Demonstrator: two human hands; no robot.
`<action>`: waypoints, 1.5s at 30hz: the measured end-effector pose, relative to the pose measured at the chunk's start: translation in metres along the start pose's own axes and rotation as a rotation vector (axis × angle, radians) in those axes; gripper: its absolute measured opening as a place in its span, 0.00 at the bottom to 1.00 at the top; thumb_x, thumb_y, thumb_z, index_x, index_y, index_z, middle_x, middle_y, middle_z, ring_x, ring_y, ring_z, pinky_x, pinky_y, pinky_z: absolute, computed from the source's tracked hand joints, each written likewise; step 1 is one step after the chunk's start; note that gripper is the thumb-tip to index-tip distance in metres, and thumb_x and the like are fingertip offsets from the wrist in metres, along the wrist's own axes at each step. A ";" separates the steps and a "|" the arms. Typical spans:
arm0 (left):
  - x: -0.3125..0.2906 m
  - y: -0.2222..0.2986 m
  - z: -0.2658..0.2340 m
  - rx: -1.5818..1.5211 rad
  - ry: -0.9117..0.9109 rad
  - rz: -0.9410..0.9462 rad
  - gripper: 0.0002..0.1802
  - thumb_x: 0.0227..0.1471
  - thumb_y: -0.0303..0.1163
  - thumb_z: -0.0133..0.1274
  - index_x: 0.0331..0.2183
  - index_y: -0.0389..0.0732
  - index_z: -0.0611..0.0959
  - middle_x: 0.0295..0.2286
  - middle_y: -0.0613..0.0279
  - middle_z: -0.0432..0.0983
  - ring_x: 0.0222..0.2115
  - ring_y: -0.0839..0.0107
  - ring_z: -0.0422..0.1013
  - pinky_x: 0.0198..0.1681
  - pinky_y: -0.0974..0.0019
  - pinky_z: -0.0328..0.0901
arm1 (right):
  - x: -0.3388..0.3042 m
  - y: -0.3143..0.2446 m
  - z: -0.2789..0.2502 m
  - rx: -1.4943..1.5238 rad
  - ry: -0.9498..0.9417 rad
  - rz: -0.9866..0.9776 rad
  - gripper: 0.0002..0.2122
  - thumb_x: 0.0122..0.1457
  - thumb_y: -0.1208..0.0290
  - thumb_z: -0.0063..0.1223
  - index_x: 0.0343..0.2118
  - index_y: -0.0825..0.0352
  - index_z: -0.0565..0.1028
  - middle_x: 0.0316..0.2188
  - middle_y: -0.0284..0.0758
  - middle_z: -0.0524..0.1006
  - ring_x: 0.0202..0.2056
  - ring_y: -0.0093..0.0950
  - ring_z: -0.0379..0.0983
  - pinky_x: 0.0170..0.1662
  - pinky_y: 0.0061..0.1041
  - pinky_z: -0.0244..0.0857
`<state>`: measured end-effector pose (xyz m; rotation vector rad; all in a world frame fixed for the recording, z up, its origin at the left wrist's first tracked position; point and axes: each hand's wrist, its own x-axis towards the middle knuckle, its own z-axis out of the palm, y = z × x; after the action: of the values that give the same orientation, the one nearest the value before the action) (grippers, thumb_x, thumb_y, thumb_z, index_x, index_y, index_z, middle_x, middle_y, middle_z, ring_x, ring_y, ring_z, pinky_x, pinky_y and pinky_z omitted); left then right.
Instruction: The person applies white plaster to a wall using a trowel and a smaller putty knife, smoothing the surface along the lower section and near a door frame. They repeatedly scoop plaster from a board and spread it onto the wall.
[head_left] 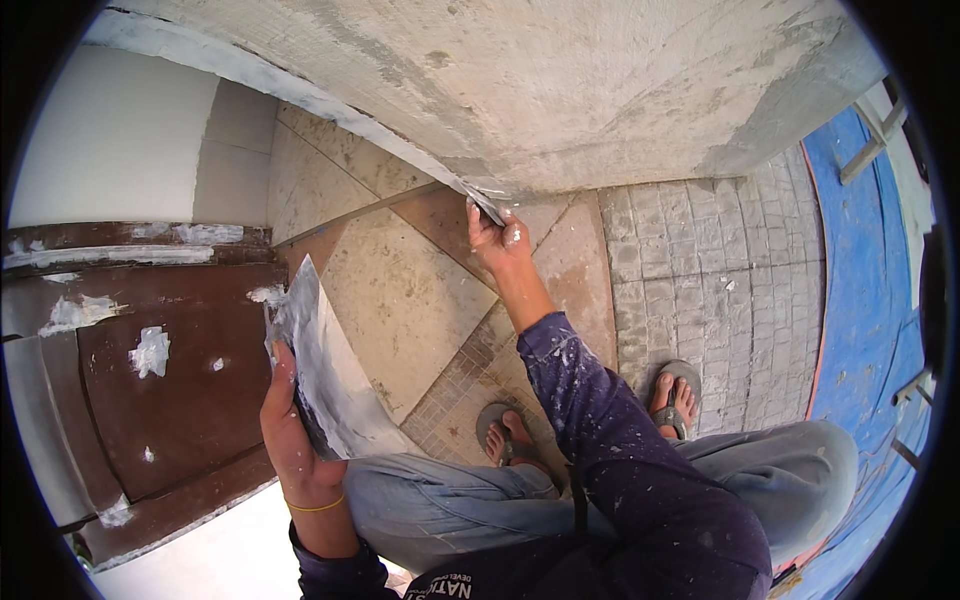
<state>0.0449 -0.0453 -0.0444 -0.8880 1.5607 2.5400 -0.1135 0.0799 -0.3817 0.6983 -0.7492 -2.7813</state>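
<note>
My right hand (502, 240) is stretched forward and grips a thin putty blade (482, 202), its edge pressed against the lower edge of a rough grey plastered wall (560, 80). My left hand (290, 420) holds a wide flat metal plate (325, 365) smeared with whitish putty, tilted up beside my knee. A yellow band circles my left wrist. I am crouching; both my feet in sandals (680, 395) rest on the tiles below.
A brown door or panel (170, 360) with white putty blotches stands at the left, beside a white wall (110, 130). Beige and brown floor tiles (400, 290) meet grey paving (720, 280). A blue sheet (860, 290) and metal frame legs lie at the right.
</note>
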 end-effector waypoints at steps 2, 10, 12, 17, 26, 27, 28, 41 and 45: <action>0.002 0.000 -0.001 0.005 0.016 0.012 0.23 0.65 0.40 0.42 0.55 0.36 0.70 0.50 0.56 0.74 0.47 0.65 0.73 0.52 0.61 0.67 | 0.002 -0.002 0.001 0.011 0.042 -0.012 0.16 0.67 0.68 0.33 0.46 0.76 0.69 0.41 0.49 0.77 0.41 0.43 0.77 0.42 0.36 0.76; 0.011 0.000 -0.009 -0.001 0.012 0.053 0.23 0.65 0.41 0.42 0.54 0.36 0.71 0.48 0.57 0.75 0.46 0.64 0.74 0.52 0.61 0.68 | 0.000 -0.033 0.015 0.030 0.151 0.017 0.17 0.63 0.70 0.34 0.47 0.78 0.68 0.43 0.51 0.75 0.42 0.45 0.74 0.40 0.38 0.74; 0.012 0.000 -0.010 0.006 0.029 0.039 0.23 0.65 0.41 0.42 0.55 0.36 0.71 0.49 0.57 0.74 0.47 0.64 0.73 0.52 0.60 0.68 | -0.003 -0.043 0.018 0.036 0.179 0.024 0.17 0.64 0.69 0.35 0.47 0.78 0.67 0.43 0.52 0.75 0.42 0.46 0.75 0.40 0.39 0.74; 0.011 0.000 -0.015 -0.002 0.016 0.042 0.24 0.65 0.40 0.42 0.56 0.36 0.69 0.51 0.57 0.72 0.49 0.64 0.72 0.54 0.60 0.66 | -0.020 -0.074 0.019 0.079 0.221 -0.016 0.17 0.64 0.70 0.33 0.48 0.79 0.66 0.43 0.53 0.74 0.41 0.47 0.74 0.41 0.40 0.73; 0.023 0.000 -0.015 -0.046 -0.086 -0.009 0.23 0.63 0.38 0.44 0.56 0.36 0.69 0.51 0.58 0.72 0.49 0.66 0.71 0.55 0.62 0.65 | -0.136 -0.053 0.068 -1.023 -0.009 -0.509 0.18 0.63 0.72 0.43 0.54 0.73 0.65 0.48 0.44 0.73 0.49 0.40 0.71 0.50 0.43 0.68; 0.023 0.000 -0.014 -0.081 -0.141 -0.020 0.22 0.63 0.38 0.44 0.55 0.37 0.71 0.49 0.58 0.74 0.48 0.66 0.72 0.54 0.62 0.66 | -0.146 -0.033 0.078 -1.251 -0.145 -0.612 0.19 0.63 0.72 0.44 0.57 0.70 0.64 0.50 0.43 0.72 0.51 0.40 0.70 0.52 0.44 0.67; 0.023 -0.001 -0.013 -0.064 -0.099 -0.033 0.22 0.64 0.38 0.44 0.54 0.37 0.71 0.49 0.58 0.74 0.47 0.67 0.73 0.53 0.62 0.66 | -0.157 -0.013 0.089 -1.478 -0.318 -0.708 0.21 0.63 0.71 0.45 0.59 0.68 0.63 0.52 0.43 0.70 0.53 0.40 0.68 0.54 0.44 0.65; -0.002 0.012 -0.006 0.058 0.033 0.096 0.12 0.60 0.35 0.53 0.43 0.40 0.78 0.37 0.70 0.74 0.38 0.80 0.69 0.39 0.72 0.66 | -0.206 0.064 0.204 -2.690 -1.218 -0.936 0.34 0.42 0.87 0.54 0.51 0.41 0.76 0.56 0.30 0.68 0.56 0.42 0.61 0.55 0.40 0.63; 0.001 0.005 -0.006 0.310 0.011 0.349 0.10 0.61 0.38 0.53 0.35 0.42 0.79 0.30 0.76 0.71 0.31 0.84 0.63 0.34 0.76 0.59 | -0.214 0.067 0.228 -2.667 -1.168 -0.929 0.35 0.38 0.84 0.51 0.52 0.43 0.76 0.54 0.32 0.70 0.56 0.43 0.62 0.55 0.39 0.60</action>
<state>0.0453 -0.0529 -0.0422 -0.6422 2.2031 2.3884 -0.0332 0.1810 -0.0887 0.9869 -2.3893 1.0668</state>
